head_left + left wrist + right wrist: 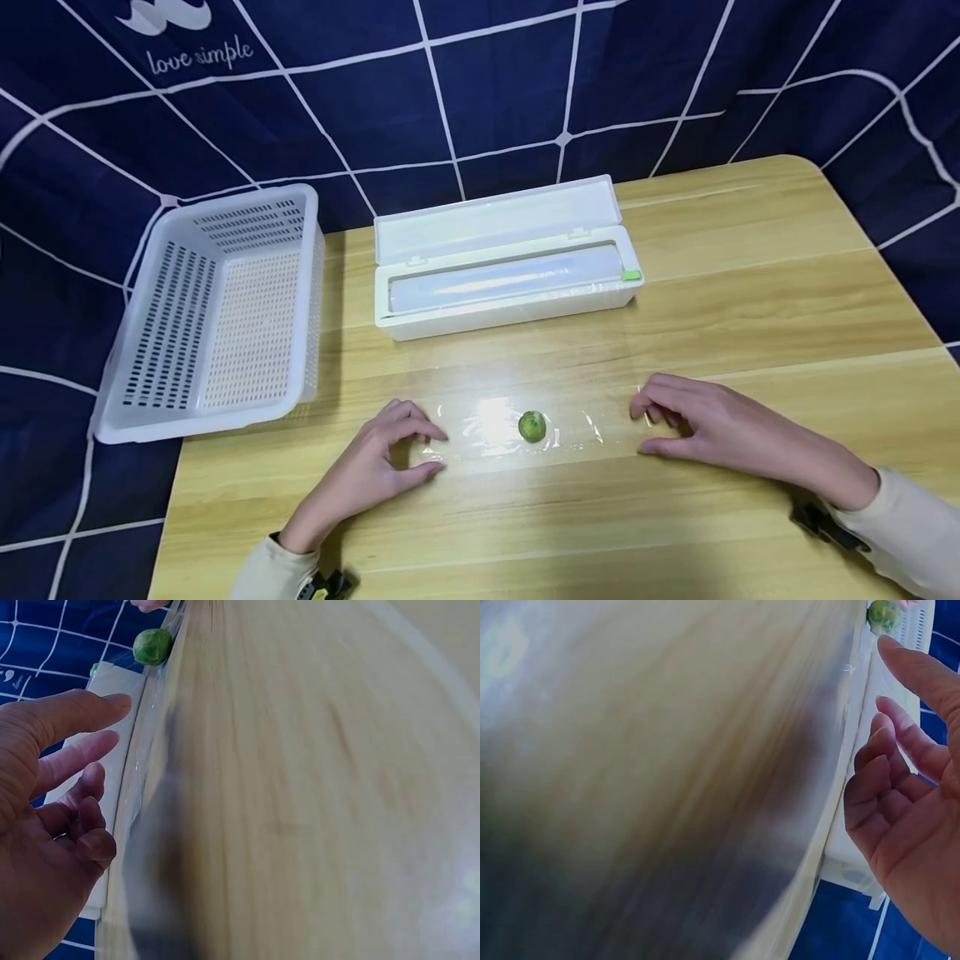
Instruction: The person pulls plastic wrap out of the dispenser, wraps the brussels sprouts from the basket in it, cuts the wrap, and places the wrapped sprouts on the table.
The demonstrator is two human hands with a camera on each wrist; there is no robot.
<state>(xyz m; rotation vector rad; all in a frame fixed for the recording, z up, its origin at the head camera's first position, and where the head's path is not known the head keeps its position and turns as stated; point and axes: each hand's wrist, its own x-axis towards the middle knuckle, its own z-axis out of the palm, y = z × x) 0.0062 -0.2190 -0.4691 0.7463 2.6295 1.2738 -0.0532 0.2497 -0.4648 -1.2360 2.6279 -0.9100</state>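
A small green Brussels sprout (532, 426) sits on a sheet of clear plastic wrap (465, 429) lying across the table. The sheet reaches from the front of a white wrap dispenser box (510, 310), whose lid is raised over the roll inside. My left hand (386, 450) is at the sheet's left edge, thumb and fingers apart with a gap between them. On the opposite edge is my right hand (693, 421), its fingers bent loosely and the thumb apart. Both wrist views show the sprout (152, 647) beyond the thumb, with nothing held in either hand.
A white perforated basket (309, 333) stands at the left of the wooden table (750, 292). A green slider (631, 275) is on the dispenser's right end. Behind the table hangs a dark blue cloth (510, 92) with white lines.
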